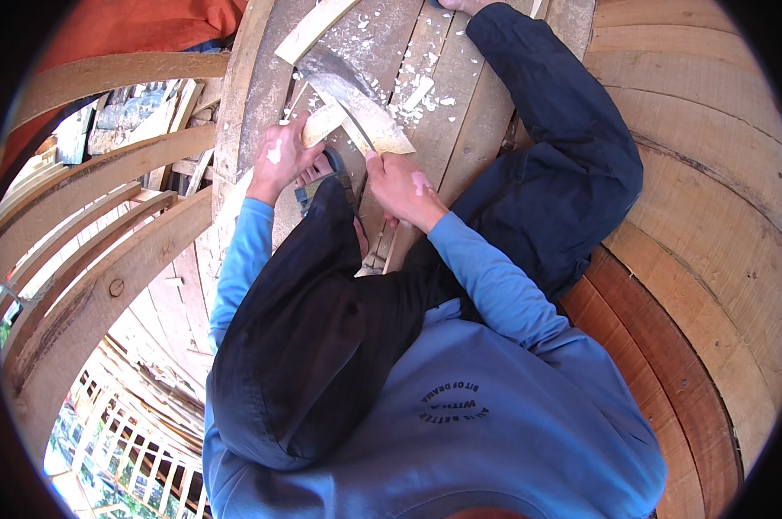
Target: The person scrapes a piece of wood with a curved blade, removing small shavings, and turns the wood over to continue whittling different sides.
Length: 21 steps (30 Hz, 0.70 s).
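Observation:
My right hand is closed round the grip end of a large, broad-bladed knife. Its dark grey blade slants up and to the left over the planks. Beside the blade, my left hand pinches the near end of a pale wood strip. A flat, light piece of wood lies against the blade, just above my right hand; whether it joins the strip I cannot tell. White wood chips are scattered on the planks to the right of the blade.
A plank platform carries my legs and a sandalled foot. Another pale strip lies at the top. Curved wooden ribs stand on the left, with stacked timber beyond. A curved plank wall rises on the right. Orange cloth hangs upper left.

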Motion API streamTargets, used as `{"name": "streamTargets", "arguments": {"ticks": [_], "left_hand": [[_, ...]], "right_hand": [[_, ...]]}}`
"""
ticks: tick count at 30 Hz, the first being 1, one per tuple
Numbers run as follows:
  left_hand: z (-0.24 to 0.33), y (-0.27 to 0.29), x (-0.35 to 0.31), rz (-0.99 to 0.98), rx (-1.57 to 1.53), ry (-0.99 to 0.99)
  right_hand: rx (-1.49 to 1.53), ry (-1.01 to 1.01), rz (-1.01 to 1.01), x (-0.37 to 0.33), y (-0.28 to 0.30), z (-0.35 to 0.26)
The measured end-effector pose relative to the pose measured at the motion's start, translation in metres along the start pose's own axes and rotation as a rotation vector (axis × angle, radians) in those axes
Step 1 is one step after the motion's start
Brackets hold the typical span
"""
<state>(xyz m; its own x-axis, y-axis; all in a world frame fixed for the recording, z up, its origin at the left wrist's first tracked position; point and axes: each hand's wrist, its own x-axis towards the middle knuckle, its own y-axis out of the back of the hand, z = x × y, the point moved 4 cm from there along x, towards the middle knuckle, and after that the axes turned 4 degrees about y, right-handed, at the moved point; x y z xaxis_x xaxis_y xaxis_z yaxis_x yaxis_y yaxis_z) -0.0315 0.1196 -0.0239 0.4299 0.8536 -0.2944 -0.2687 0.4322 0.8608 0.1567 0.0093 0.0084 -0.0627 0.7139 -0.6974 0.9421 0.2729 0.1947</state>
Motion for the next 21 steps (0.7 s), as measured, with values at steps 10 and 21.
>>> {"name": "streamTargets", "arguments": {"ticks": [10,21], "left_hand": [[0.013,0.004,-0.006,-0.036,-0.036,0.005],[0.024,0.0,-0.027,-0.109,-0.454,0.148]], "right_hand": [[-0.007,0.013,0.089,0.001,0.006,0.005],[-0.168,0.147,0.151,0.005,0.009,0.011]]}}
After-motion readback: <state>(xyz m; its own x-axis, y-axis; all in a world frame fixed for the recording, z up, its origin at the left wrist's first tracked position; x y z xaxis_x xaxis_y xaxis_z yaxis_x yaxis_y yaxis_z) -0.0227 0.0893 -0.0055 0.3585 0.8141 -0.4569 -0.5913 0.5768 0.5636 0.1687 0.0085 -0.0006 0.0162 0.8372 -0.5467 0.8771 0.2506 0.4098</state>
